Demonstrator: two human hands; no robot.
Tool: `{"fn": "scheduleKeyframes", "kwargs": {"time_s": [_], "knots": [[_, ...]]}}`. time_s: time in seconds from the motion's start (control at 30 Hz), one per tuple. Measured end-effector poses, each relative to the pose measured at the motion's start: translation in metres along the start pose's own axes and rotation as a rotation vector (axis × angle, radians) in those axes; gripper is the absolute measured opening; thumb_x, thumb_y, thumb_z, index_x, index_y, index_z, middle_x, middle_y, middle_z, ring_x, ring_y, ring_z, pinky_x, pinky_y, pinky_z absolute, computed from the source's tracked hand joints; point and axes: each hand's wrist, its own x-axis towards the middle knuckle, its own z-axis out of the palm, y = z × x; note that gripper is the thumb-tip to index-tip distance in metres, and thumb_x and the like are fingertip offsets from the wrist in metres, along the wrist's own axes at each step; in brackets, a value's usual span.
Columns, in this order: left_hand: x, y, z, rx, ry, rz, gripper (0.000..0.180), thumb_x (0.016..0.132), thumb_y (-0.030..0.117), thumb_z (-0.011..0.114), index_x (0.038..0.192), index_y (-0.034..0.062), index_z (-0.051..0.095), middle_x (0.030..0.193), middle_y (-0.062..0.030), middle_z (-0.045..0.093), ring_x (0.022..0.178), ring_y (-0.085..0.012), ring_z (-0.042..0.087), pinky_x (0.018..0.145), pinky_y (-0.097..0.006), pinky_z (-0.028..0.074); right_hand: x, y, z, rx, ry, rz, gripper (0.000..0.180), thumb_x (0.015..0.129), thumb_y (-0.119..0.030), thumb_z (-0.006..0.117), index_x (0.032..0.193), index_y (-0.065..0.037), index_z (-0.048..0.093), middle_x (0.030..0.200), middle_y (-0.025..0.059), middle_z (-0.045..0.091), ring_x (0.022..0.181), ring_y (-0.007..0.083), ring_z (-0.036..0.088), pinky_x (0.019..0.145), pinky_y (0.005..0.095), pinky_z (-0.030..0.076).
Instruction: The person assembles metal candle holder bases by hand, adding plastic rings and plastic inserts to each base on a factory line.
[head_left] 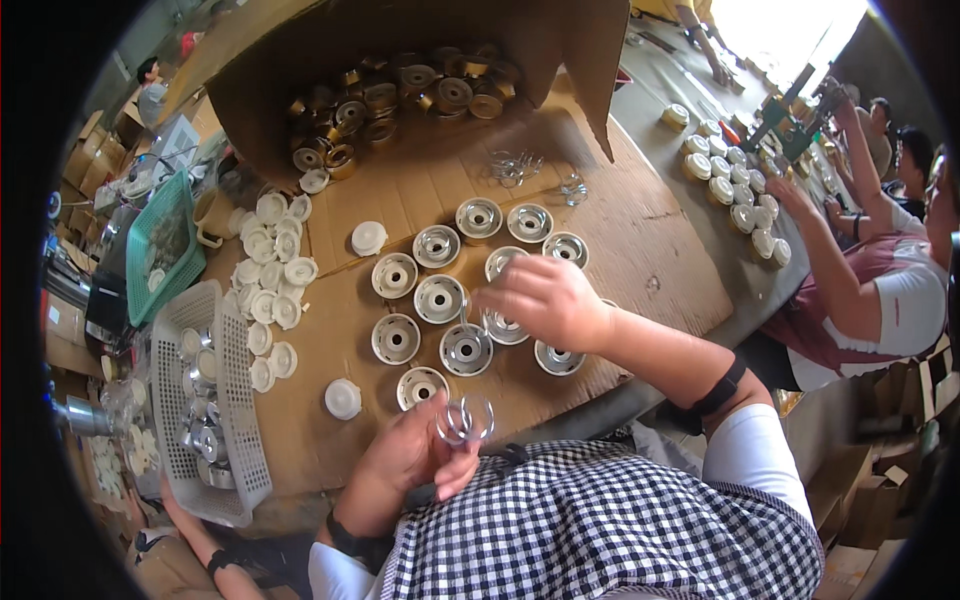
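Observation:
Near the table's front edge, my left hand (415, 450) is closed on several thin shiny metal rings (466, 420), which stick up from its fingers. My right hand (548, 300) reaches over a group of round cups, its fingers pinched and slightly blurred. A thin metal ring (474, 322) seems to hang from those fingertips, just above a round metal-lined cup (466, 350). The cups have pale rims and a centre hole, and stand open side up in loose rows. Part of the group is hidden under my right hand and forearm.
A tipped carton (400, 150) holds many gold-coloured cups. Loose wire rings (515, 168) lie beyond the group. White plastic caps (268, 260) are spread at left, beside a white basket (235, 400) of metal parts and a green basket (150, 250). At right, a co-worker (850, 290) handles finished-looking round pieces (745, 195).

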Motion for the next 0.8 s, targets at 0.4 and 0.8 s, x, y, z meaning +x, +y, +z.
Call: {"fn": "scheduleKeyframes", "kwargs": {"time_s": [0.4, 0.8], "knots": [[0.071, 0.066, -0.087, 1.859, 0.865, 0.423, 0.046, 0.094, 0.031, 0.070, 0.127, 0.0013, 0.063, 0.110, -0.0146, 0.068, 0.100, -0.0349, 0.066, 0.085, -0.045, 0.053, 0.064, 0.005, 0.083, -0.132, -0.671, 0.425, 0.019, 0.080, -0.007, 0.068, 0.098, -0.010, 0.073, 0.089, 0.0098, 0.075, 0.087, 0.0284, 0.074, 0.071, 0.0394, 0.059], [0.086, 0.051, -0.103, 1.835, 0.811, 0.391, 0.061, 0.090, 0.032, 0.074, 0.140, 0.0026, 0.055, 0.126, -0.0161, 0.056, 0.114, -0.0364, 0.059, 0.092, -0.044, 0.051, 0.024, 0.097, 0.013, -0.215, -0.092, 0.745, 0.029, 0.083, -0.020, 0.076, 0.111, -0.015, 0.074, 0.112, 0.0109, 0.067, 0.110, 0.0325, 0.061, 0.094, 0.0439, 0.052]]}}
